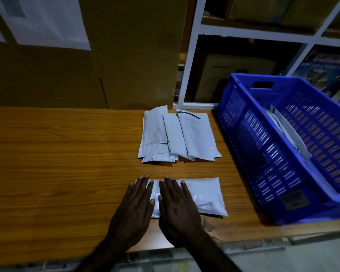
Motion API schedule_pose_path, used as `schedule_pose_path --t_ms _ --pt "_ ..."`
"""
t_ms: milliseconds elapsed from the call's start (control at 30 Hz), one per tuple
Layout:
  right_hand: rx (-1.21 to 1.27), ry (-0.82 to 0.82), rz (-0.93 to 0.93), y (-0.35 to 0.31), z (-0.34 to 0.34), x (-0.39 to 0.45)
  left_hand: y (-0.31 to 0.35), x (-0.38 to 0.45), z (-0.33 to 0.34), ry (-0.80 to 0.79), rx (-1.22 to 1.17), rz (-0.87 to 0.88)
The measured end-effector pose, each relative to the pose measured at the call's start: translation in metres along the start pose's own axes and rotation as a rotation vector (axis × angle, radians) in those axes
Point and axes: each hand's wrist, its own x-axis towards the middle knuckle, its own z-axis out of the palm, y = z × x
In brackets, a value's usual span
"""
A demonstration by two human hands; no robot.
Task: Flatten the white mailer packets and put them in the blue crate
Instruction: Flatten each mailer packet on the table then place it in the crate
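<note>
Wooden table point(57, 154) is carrying everything. Blue crate point(294, 146) is sitting at the right edge, angled, with at least one white packet point(289, 130) leaning against its inner wall. A loose pile of white mailers point(177, 134) is lying mid-table, overlapping each other, just left of the crate and near the back. Behind the table a big cardboard panel point(106, 65) is standing with white paper sheets point(45, 18) stuck on it; a white shelf frame point(251, 34) with boxes is showing behind the crate. Nothing is sitting between the near packet and the crate, only bare table. The working mailer packet point(202, 195) is lying flat at the near edge, in front of the pile and well apart from it. Left hand point(133, 209) and right hand point(177, 207) are both lying palm-down, side by side on the packet's left half, fingers straight and slightly spread, gripping nothing, just pressing. The packet's right half is staying uncovered and looking a bit puffed.
</note>
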Motion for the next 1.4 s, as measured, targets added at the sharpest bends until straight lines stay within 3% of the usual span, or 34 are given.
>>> schedule_pose_path --t_ms 400,667,833,1000,1400 --pt "-0.006 0.119 -0.031 0.006 0.02 -0.005 -0.003 0.0 0.003 -0.107 0.081 0.012" --pt "0.026 0.019 -0.096 0.014 0.001 -0.001 0.007 0.01 -0.003 -0.078 0.106 -0.015" --pt "-0.068 -0.003 0.059 0.023 -0.012 0.003 0.026 0.021 0.003 -0.079 0.108 0.014" --pt "-0.075 -0.084 -0.014 0.032 -0.005 -0.014 0.031 0.018 0.01 -0.117 0.16 0.027" --pt "-0.027 0.059 -0.009 0.03 0.001 -0.019 0.032 0.012 0.009 -0.121 0.155 0.063"
